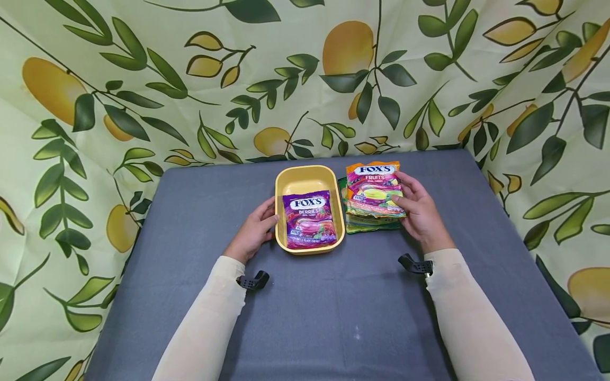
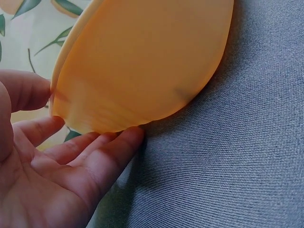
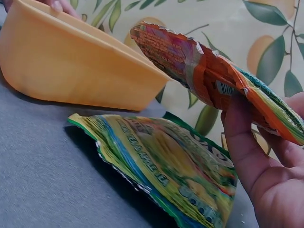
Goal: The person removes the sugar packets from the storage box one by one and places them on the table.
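My left hand grips the left side of a yellow plastic tub, thumb at the rim and fingers against the outer wall. Inside the tub lies a purple Fox's Berries candy bag. On the right, my right hand pinches an orange-and-pink Fox's Fruits candy bag by its right edge. The right wrist view shows this orange bag tilted and raised over a green candy bag. From the head view the green bag is mostly hidden under the orange one.
A grey cloth-covered table carries everything. Behind it and at both sides hangs a curtain printed with leaves and yellow fruit. The green bag lies close beside the tub's right wall.
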Tool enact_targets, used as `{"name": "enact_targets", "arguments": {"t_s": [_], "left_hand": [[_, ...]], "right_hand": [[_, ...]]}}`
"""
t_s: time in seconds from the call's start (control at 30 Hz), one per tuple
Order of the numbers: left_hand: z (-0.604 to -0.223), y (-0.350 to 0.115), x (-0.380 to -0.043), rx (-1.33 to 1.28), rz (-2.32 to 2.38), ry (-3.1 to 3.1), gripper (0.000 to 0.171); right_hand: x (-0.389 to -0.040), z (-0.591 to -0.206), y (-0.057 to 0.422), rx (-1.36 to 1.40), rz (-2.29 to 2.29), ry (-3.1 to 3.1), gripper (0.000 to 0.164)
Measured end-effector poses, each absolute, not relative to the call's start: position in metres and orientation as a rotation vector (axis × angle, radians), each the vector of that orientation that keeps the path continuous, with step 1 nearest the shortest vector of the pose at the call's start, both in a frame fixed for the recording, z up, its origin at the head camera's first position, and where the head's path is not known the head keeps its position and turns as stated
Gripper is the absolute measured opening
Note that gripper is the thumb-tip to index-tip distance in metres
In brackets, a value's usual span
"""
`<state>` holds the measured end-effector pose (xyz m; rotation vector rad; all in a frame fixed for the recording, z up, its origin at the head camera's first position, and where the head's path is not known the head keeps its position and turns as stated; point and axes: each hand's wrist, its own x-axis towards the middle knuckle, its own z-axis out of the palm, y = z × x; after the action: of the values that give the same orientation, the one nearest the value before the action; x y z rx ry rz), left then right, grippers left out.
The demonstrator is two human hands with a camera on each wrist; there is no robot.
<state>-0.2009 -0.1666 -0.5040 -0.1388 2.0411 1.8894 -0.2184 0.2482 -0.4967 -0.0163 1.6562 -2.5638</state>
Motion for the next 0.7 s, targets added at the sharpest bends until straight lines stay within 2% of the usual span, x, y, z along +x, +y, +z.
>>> {"name": "enact_targets", "arguments": {"t_s": [0.7], "left_hand": [[-0.504,-0.166,-0.200,-0.096,1.946,1.999,0.064]], "right_hand": [[-0.216,-0.500,0.286,0.016,-2.542,1.686,0.063]]}}
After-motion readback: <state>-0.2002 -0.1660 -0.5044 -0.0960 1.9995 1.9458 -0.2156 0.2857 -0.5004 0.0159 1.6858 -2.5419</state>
